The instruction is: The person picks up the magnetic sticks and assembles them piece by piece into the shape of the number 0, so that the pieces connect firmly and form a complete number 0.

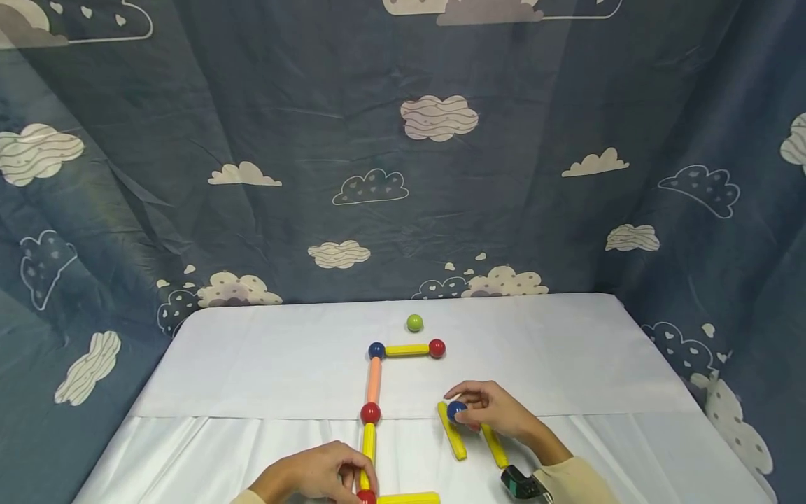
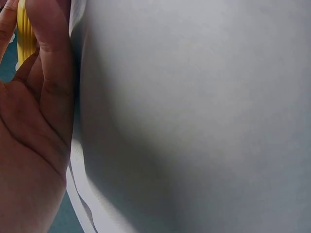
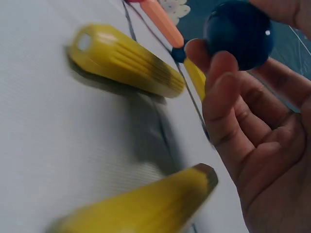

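Note:
My right hand (image 1: pixel 494 409) pinches a blue ball (image 1: pixel 456 411) between thumb and fingertips; the right wrist view shows the ball (image 3: pixel 239 34) lifted off the cloth. Under and beside this hand lie two loose yellow sticks, one left (image 1: pixel 452 432) and one right (image 1: pixel 495 446). At the bottom of the head view, my left hand (image 1: pixel 321 472) has its fingers curled round the lower end of a yellow stick (image 1: pixel 369 442), by a red ball (image 1: pixel 366 497). Part of a yellow stick (image 2: pixel 25 36) shows between thumb and finger in the left wrist view; the fingertips are partly hidden.
The joined line runs through a red ball (image 1: pixel 371 413), an orange stick (image 1: pixel 374 381), a blue ball (image 1: pixel 376 350), a yellow stick (image 1: pixel 406 350) and another red ball (image 1: pixel 437 348). Another yellow stick (image 1: pixel 409 498) adjoins the lowest ball. Behind lies a green ball (image 1: pixel 414 323).

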Action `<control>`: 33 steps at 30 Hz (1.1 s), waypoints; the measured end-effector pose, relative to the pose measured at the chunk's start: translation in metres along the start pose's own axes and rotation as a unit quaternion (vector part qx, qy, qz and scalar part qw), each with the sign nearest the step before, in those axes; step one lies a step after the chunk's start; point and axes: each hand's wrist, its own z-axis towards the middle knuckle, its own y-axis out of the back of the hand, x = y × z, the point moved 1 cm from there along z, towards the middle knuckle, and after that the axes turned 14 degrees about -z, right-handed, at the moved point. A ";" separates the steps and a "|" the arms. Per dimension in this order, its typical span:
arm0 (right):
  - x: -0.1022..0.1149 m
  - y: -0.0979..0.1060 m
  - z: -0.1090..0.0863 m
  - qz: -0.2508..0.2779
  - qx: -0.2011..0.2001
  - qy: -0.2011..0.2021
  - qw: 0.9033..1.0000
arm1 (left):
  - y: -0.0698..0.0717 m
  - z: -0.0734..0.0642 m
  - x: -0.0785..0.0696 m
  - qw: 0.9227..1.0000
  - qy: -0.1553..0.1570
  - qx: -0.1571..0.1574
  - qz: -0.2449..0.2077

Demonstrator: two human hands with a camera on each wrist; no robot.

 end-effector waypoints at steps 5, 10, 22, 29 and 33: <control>0.001 -0.011 -0.013 0.028 0.060 0.011 0.998 | -0.002 0.000 -0.001 1.000 0.003 -0.004 -0.003; 0.007 -0.024 -0.026 0.053 0.121 0.016 0.991 | -0.002 -0.001 -0.001 1.000 -0.001 -0.003 -0.006; 0.009 -0.034 -0.044 -0.010 0.142 0.013 0.990 | -0.001 -0.001 -0.002 1.000 -0.007 0.006 -0.010; 0.009 -0.040 -0.048 -0.016 0.143 0.032 0.989 | -0.001 -0.001 -0.002 1.000 -0.002 -0.001 -0.008; 0.011 -0.043 -0.047 -0.032 0.135 0.036 0.990 | 0.000 -0.001 -0.002 1.000 0.002 -0.002 -0.010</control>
